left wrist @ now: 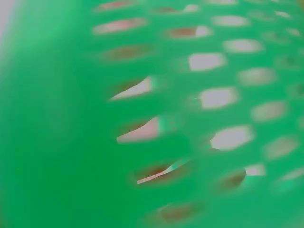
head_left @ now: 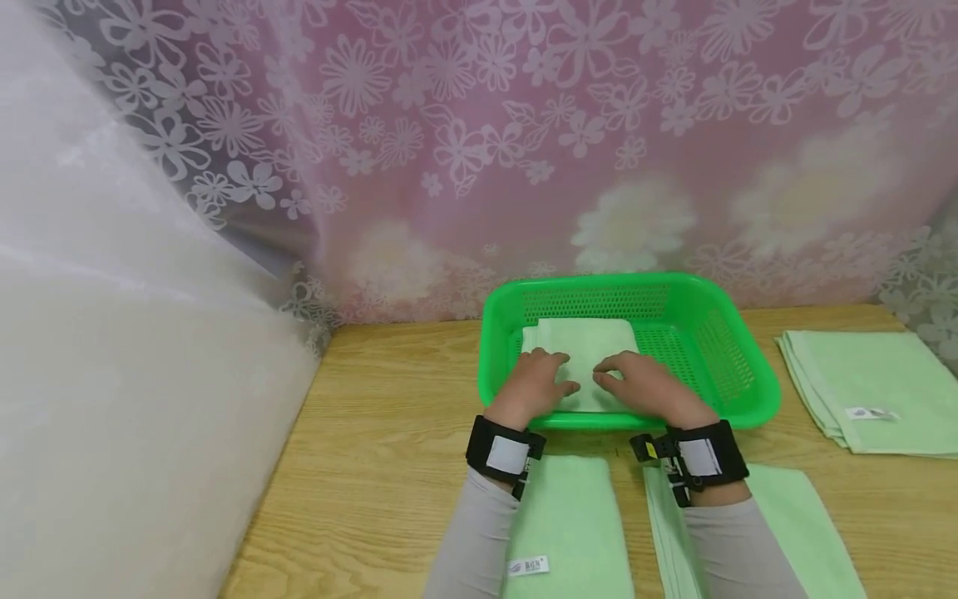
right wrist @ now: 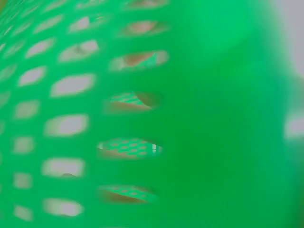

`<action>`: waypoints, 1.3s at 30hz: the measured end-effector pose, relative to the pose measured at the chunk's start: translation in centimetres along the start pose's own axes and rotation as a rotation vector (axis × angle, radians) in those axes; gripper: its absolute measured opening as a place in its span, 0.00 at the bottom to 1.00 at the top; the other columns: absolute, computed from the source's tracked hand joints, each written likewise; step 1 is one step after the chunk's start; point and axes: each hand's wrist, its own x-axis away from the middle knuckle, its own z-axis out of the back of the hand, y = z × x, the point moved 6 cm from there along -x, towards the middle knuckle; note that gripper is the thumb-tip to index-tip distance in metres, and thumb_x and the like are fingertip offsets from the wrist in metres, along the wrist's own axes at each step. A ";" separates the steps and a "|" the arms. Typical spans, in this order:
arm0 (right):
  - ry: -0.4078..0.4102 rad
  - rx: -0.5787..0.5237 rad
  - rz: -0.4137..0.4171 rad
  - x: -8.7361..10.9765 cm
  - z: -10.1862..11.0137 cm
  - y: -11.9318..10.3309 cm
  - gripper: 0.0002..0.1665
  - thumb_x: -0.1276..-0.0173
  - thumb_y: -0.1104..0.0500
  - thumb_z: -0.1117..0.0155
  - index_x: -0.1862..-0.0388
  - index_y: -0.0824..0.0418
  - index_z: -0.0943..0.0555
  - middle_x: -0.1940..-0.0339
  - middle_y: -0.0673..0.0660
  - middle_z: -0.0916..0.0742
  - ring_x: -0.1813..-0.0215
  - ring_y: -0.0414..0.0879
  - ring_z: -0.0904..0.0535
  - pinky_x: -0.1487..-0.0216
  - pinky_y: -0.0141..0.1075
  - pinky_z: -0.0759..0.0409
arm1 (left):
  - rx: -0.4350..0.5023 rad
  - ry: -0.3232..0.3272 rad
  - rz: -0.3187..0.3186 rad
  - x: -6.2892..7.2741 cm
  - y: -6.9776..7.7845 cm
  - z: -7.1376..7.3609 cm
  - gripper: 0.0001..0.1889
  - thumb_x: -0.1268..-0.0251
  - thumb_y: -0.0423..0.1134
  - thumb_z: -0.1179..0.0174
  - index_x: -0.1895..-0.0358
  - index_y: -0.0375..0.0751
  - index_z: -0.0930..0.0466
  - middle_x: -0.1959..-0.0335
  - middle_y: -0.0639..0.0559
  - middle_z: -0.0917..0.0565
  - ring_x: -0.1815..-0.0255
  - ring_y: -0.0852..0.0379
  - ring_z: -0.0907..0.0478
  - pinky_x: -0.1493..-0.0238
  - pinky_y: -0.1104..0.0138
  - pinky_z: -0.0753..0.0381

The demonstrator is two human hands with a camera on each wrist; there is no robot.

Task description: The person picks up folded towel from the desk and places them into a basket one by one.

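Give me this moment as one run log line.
left hand over cloth in basket | right hand over same cloth | contact: unclear | front cloths: two, on table | side cloth: right of basket

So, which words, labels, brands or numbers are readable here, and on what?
None can be quoted with certainty.
White tag on the front-left cloth: small printed characters, too small to read.
White label on the far-right cloth: too blurred.
Cloth in the basket: no text shows.
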 end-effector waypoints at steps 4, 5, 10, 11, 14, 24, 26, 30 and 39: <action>0.050 -0.001 -0.005 1.1 1.5 -1.6 0.26 0.17 0.54 0.45 0.31 0.70 0.21 0.30 0.75 0.20 0.28 0.74 0.27 0.35 0.66 0.23 | 0.056 0.073 -0.018 2.2 0.9 2.9 0.29 0.21 0.49 0.40 0.23 0.42 0.28 0.26 0.38 0.25 0.23 0.39 0.31 0.25 0.52 0.27; 0.068 -0.013 -0.012 1.5 2.1 -2.1 0.29 0.16 0.53 0.45 0.27 0.69 0.25 0.26 0.77 0.25 0.25 0.76 0.30 0.34 0.68 0.25 | 0.071 0.086 -0.015 2.9 1.1 3.6 0.30 0.21 0.49 0.40 0.22 0.43 0.30 0.24 0.38 0.28 0.21 0.38 0.33 0.24 0.51 0.27; 0.194 -0.044 -0.068 3.7 5.4 -4.1 0.51 0.20 0.39 0.41 0.11 0.56 0.51 0.14 0.76 0.63 0.17 0.84 0.64 0.33 0.87 0.52 | 0.126 0.180 0.004 6.4 2.4 7.0 0.39 0.22 0.56 0.40 0.15 0.51 0.43 0.14 0.35 0.45 0.12 0.32 0.52 0.19 0.38 0.39; 0.211 -0.043 -0.084 4.0 5.9 -4.3 0.54 0.21 0.36 0.41 0.11 0.53 0.56 0.14 0.73 0.68 0.18 0.84 0.70 0.35 0.89 0.57 | 0.139 0.197 0.010 7.0 2.5 7.5 0.42 0.23 0.58 0.40 0.14 0.52 0.47 0.13 0.36 0.50 0.11 0.32 0.58 0.18 0.34 0.45; 0.222 -0.013 -0.115 5.0 6.7 -4.7 0.60 0.24 0.30 0.41 0.11 0.49 0.63 0.15 0.67 0.74 0.18 0.81 0.78 0.39 0.91 0.61 | 0.163 0.225 0.034 8.4 2.6 8.3 0.48 0.27 0.62 0.38 0.12 0.55 0.55 0.11 0.39 0.64 0.11 0.34 0.73 0.20 0.27 0.60; 0.252 -0.051 -0.084 7.1 7.5 -5.5 0.58 0.21 0.34 0.43 0.11 0.48 0.67 0.14 0.64 0.73 0.18 0.80 0.78 0.33 0.88 0.65 | 0.193 0.193 0.043 11.0 2.3 8.4 0.51 0.30 0.60 0.34 0.13 0.55 0.55 0.11 0.43 0.71 0.11 0.41 0.81 0.19 0.29 0.65; 0.260 -0.053 -0.081 8.3 7.4 -6.0 0.58 0.21 0.34 0.43 0.11 0.48 0.67 0.14 0.63 0.72 0.17 0.79 0.78 0.31 0.86 0.65 | 0.204 0.200 0.029 12.3 2.3 8.5 0.51 0.30 0.60 0.34 0.13 0.55 0.55 0.11 0.44 0.71 0.11 0.40 0.79 0.18 0.30 0.66; 0.261 -0.042 -0.081 10.7 7.2 -7.0 0.57 0.21 0.35 0.43 0.11 0.47 0.66 0.13 0.61 0.71 0.17 0.79 0.76 0.30 0.85 0.63 | 0.208 0.215 0.006 15.0 2.2 8.9 0.50 0.29 0.59 0.34 0.13 0.54 0.53 0.11 0.44 0.70 0.11 0.37 0.73 0.18 0.31 0.65; 0.311 -0.023 -0.095 15.5 7.7 -7.6 0.55 0.18 0.38 0.45 0.11 0.51 0.66 0.13 0.67 0.68 0.18 0.83 0.73 0.28 0.83 0.60 | 0.210 0.281 0.001 20.3 1.1 10.7 0.48 0.30 0.55 0.33 0.13 0.54 0.51 0.11 0.41 0.63 0.11 0.33 0.67 0.18 0.33 0.50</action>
